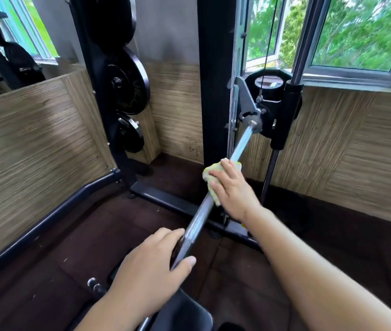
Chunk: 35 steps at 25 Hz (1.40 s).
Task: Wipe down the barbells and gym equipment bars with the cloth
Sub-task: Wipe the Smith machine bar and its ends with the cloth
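Near: left hand [151, 261] curled round long chrome steel bar [199, 218], whose axis runs near-left to far-right. Midway: right hand [231, 187] wraps yellow checked cloth [210, 180] round the bar. Far: bare stretch up to black rack carriage [282, 111], nearest the right hand.

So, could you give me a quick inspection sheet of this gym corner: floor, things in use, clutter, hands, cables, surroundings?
Surface: dark floor, a few pale specks on it.
Job's things: steel bar running up to the machine's carriage; yellow cloth wrapped on the bar.
Clutter: nothing seen.
Hands: left hand grips the bar's near end; right hand holds the cloth on the bar.
Cables: one thin black cable drops to the carriage.
Surroundings: weight plates on a rack, windows, wood-pattern wall panels.
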Motion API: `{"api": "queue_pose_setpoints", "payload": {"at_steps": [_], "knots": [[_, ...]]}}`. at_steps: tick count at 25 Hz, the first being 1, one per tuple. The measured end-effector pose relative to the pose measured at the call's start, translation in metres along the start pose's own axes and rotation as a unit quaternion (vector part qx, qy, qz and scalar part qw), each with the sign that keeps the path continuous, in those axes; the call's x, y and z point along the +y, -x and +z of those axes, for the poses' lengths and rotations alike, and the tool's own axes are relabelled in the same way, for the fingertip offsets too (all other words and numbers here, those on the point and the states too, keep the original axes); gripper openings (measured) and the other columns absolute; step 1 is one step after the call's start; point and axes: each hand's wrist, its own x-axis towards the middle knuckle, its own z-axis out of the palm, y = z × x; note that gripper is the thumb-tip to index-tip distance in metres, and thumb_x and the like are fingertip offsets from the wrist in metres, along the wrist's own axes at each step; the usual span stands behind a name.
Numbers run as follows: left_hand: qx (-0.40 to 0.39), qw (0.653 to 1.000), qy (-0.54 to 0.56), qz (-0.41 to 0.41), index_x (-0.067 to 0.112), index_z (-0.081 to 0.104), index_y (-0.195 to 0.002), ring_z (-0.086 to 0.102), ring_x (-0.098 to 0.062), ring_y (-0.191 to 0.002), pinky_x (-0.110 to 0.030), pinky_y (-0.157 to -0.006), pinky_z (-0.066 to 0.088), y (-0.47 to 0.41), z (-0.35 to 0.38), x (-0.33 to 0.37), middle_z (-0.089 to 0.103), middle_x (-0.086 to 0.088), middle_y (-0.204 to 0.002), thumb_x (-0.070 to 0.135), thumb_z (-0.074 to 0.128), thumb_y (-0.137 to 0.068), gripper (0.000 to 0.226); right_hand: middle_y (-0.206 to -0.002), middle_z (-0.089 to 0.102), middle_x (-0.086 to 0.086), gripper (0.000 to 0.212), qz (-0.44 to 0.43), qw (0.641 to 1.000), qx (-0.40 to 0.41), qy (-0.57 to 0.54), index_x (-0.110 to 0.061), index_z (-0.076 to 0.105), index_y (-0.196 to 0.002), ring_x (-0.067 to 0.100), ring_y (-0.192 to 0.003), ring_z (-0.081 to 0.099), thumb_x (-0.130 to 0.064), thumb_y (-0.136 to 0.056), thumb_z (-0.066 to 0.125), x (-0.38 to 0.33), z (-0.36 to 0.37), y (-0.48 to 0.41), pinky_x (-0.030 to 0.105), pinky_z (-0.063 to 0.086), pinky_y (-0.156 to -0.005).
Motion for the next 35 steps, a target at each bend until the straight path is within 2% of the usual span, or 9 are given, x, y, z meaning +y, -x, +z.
{"api": "queue_pose_setpoints", "payload": {"at_steps": [2, 7, 10, 13, 18, 28, 30, 33, 35], "knots": [[0.001, 1.000, 0.002, 0.001, 0.042, 0.035, -0.145, 0.048, 0.005, -0.120, -0.021, -0.093, 0.043, -0.007, 0.002, 0.002, 0.041, 0.032, -0.132, 0.077, 0.031, -0.078, 0.075, -0.160, 0.030, 0.016, 0.042, -0.059, 0.997, 0.048, -0.001, -0.017, 0.057, -0.134, 0.039, -0.151, 0.019, -0.041, -0.102, 0.045, -0.023, 0.010, 0.029, 0.054, 0.022, -0.122], [-0.008, 1.000, 0.001, -0.015, 0.043, 0.037, -0.145, 0.047, 0.006, -0.119, -0.021, -0.094, 0.043, -0.017, 0.005, -0.001, 0.041, 0.033, -0.133, 0.079, 0.026, -0.074, 0.081, -0.167, 0.022, 0.003, 0.057, -0.095, 0.993, -0.006, -0.063, -0.029, 0.053, -0.144, 0.017, -0.157, 0.010, -0.060, -0.101, 0.032, -0.010, 0.011, 0.053, 0.031, 0.012, -0.127], [-0.014, 1.000, -0.006, -0.024, 0.042, 0.037, -0.144, 0.049, 0.006, -0.116, -0.020, -0.092, 0.043, -0.019, 0.005, 0.000, 0.041, 0.034, -0.131, 0.071, 0.042, -0.085, 0.066, -0.165, 0.025, 0.010, 0.057, 0.015, 0.995, 0.027, -0.096, -0.026, 0.057, -0.140, 0.026, -0.154, 0.017, -0.060, -0.100, 0.036, 0.021, 0.008, -0.008, 0.042, 0.016, -0.126], [-0.013, 1.000, -0.009, -0.021, 0.043, 0.037, -0.144, 0.051, 0.006, -0.112, -0.021, -0.091, 0.045, -0.016, 0.003, 0.002, 0.041, 0.034, -0.128, 0.069, 0.043, -0.087, 0.063, -0.170, 0.009, 0.005, 0.044, 0.128, 0.976, 0.052, -0.171, -0.029, 0.048, -0.147, 0.022, -0.155, 0.014, -0.042, -0.105, 0.043, 0.014, 0.013, -0.019, 0.030, 0.012, -0.124], [-0.014, 1.000, -0.007, -0.017, 0.040, 0.039, -0.145, 0.051, 0.004, -0.116, -0.023, -0.093, 0.045, -0.009, 0.002, -0.002, 0.044, 0.031, -0.132, 0.065, 0.047, -0.089, 0.061, -0.170, -0.007, -0.007, 0.049, 0.073, 0.965, 0.073, -0.242, -0.032, 0.035, -0.155, -0.002, -0.153, -0.004, -0.039, -0.107, 0.038, -0.067, 0.043, 0.082, 0.020, 0.007, -0.124], [-0.020, 1.000, 0.005, -0.023, 0.040, 0.040, -0.145, 0.049, 0.003, -0.121, -0.024, -0.095, 0.044, 0.028, -0.010, -0.019, 0.044, 0.031, -0.134, 0.064, 0.048, -0.089, 0.061, -0.157, 0.042, 0.008, 0.044, -0.018, 0.994, -0.093, 0.050, -0.030, 0.067, -0.130, 0.030, -0.155, 0.011, -0.048, -0.099, 0.042, -0.065, 0.006, 0.043, 0.043, 0.010, -0.126], [-0.017, 0.999, 0.012, -0.025, 0.040, 0.041, -0.144, 0.050, 0.003, -0.119, -0.025, -0.094, 0.045, 0.035, -0.013, -0.027, 0.045, 0.030, -0.132, 0.065, 0.048, -0.089, 0.061, -0.146, 0.052, 0.007, 0.046, -0.111, 0.988, -0.097, 0.053, -0.030, 0.070, -0.124, 0.032, -0.150, 0.026, -0.052, -0.098, 0.039, -0.084, 0.005, 0.076, 0.048, 0.019, -0.123], [-0.023, 0.999, 0.015, -0.030, 0.039, 0.042, -0.143, 0.051, 0.002, -0.118, -0.029, -0.094, 0.048, 0.049, -0.019, -0.039, 0.047, 0.028, -0.129, 0.072, 0.039, -0.083, 0.069, -0.128, 0.064, 0.001, 0.038, -0.221, 0.959, -0.156, 0.078, -0.030, 0.071, -0.119, 0.022, -0.133, 0.048, -0.051, -0.100, 0.045, -0.086, -0.010, 0.077, 0.041, 0.028, -0.119], [-0.021, 0.999, 0.018, -0.031, 0.040, 0.041, -0.143, 0.051, 0.003, -0.118, -0.030, -0.094, 0.048, 0.058, -0.025, -0.043, 0.047, 0.029, -0.128, 0.075, 0.033, -0.079, 0.074, -0.127, 0.065, 0.002, 0.039, -0.185, 0.968, -0.147, 0.089, -0.028, 0.071, -0.121, 0.022, -0.130, 0.052, -0.051, -0.099, 0.047, -0.075, -0.016, 0.054, 0.035, 0.025, -0.122]]}}
